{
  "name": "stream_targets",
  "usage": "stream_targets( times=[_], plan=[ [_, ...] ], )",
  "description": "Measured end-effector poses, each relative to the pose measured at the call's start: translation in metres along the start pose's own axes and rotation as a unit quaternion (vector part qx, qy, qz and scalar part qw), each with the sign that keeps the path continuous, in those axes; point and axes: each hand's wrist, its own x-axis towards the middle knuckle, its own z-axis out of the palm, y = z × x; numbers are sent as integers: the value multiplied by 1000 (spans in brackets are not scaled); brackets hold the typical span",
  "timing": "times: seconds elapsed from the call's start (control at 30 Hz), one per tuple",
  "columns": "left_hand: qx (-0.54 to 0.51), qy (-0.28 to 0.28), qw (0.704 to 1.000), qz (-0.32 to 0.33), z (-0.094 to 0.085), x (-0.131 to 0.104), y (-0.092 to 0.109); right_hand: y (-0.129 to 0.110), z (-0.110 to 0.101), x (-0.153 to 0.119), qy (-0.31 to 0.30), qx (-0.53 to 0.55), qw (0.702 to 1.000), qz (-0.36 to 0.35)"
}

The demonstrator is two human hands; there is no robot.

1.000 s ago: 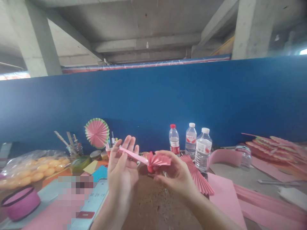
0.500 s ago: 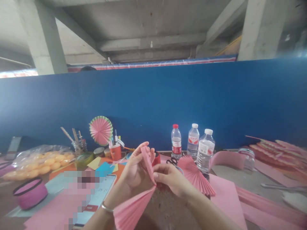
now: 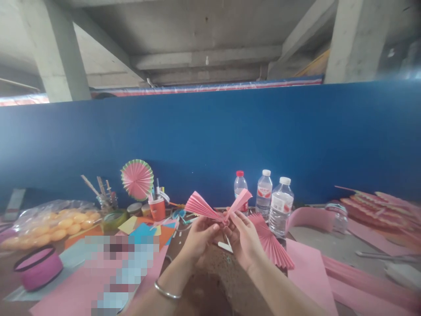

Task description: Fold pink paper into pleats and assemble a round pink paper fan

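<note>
Between my hands is a pleated pink paper fan (image 3: 201, 206), pinched at its middle so that its two ends flare up to the left and right. My left hand (image 3: 203, 237) grips it near the centre, thumb on top. My right hand (image 3: 242, 235) is closed on the other side of the same centre, under the narrower right end. Whether anything ties the middle is hidden by my fingers. Just right of my right hand lies another pleated pink paper fan (image 3: 271, 243), spread on the table. A white strip (image 3: 225, 247) lies beneath my hands.
Three plastic bottles (image 3: 282, 204) stand behind on the right. An orange cup (image 3: 157, 209) of pens and a round pink fan with a green rim (image 3: 137, 179) are back left. Pink paper sheets (image 3: 309, 272) and a bag of yellow balls (image 3: 62, 224) flank the brown table (image 3: 210, 289).
The held fan has turned over: its wide pleated end swung from below my left wrist up to the upper left. My left hand has rotated from palm-up to gripping the fan's centre.
</note>
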Motion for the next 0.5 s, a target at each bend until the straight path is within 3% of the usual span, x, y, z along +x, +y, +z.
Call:
stream_targets(
  times=[0.1, 0.3, 0.5],
  plan=[
    [6, 9, 1000, 17, -2, 0, -6, 2, 0, 0, -6, -5, 1000, 6],
    [25, 116, 992, 32, -1, 4, -7, 13, -7, 2, 22, -87, 996, -14],
    [71, 132, 988, 34, 2, 3, -3, 13, -15, 9, 44, -162, 984, -65]
  ],
)
